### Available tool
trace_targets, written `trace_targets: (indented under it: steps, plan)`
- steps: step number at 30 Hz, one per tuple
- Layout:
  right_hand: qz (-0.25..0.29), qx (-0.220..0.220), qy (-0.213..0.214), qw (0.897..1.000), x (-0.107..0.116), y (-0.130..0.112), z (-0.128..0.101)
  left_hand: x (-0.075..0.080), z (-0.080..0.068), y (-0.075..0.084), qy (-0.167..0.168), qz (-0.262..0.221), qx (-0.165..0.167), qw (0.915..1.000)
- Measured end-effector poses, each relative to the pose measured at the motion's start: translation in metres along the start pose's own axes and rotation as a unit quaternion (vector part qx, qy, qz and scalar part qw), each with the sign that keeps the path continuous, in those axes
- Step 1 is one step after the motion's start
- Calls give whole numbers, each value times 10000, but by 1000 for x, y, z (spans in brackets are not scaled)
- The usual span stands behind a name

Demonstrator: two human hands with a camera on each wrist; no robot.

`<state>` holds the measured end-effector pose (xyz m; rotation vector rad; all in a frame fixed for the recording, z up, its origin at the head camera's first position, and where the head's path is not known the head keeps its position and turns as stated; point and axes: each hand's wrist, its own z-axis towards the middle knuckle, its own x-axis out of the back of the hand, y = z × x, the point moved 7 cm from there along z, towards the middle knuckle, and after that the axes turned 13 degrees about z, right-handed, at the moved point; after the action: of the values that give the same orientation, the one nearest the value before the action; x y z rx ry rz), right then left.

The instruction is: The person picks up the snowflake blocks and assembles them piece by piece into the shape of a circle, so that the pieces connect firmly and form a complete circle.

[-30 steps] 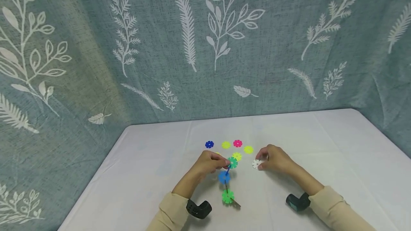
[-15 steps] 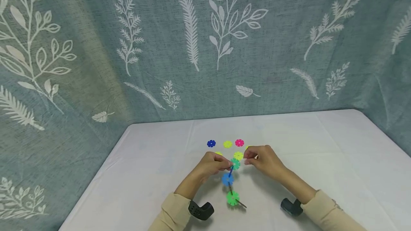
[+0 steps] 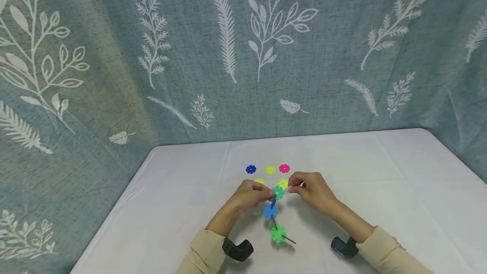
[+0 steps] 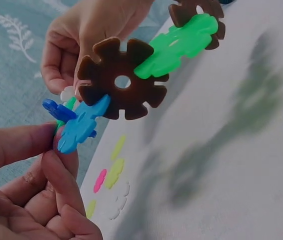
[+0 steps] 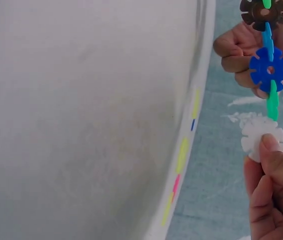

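Note:
A chain of notched plastic discs hangs from my left hand [image 3: 249,198], whose thumb and finger pinch the teal-green disc [image 3: 278,193] at its upper end. Below it come a dark blue disc [image 5: 270,70], a light blue disc [image 3: 270,212], a brown disc [image 4: 123,80], a bright green disc [image 3: 278,234] and another brown disc [image 4: 201,10]. My right hand [image 3: 313,191] pinches a white disc [image 5: 262,139] between thumb and finger. Its edge meets the teal-green disc's edge in the right wrist view; how deep the slots engage I cannot tell.
Loose discs lie flat on the white table [image 3: 182,206] beyond the hands: dark blue [image 3: 251,169], pink [image 3: 284,168] and several yellow ones [image 3: 270,170]. A loose white disc [image 4: 120,202] shows in the left wrist view. A patterned curtain [image 3: 236,109] stands behind the table.
My right hand has moved left, bringing the white disc up to the teal-green one. The hanging chain's lower end has swung slightly right; my left hand keeps its pinch.

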<state>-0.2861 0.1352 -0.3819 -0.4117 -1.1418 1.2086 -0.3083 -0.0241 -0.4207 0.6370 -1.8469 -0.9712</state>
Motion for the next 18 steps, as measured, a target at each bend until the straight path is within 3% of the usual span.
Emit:
trace_targets:
  steps: [11,18]
  plan:
    - [274,-320,106,9991,3,4,0,-2,0,-2,33,-98,74,9999]
    - [117,214,82,9997,-3,-3,2,-4,0,0,155,-179,86,9997]
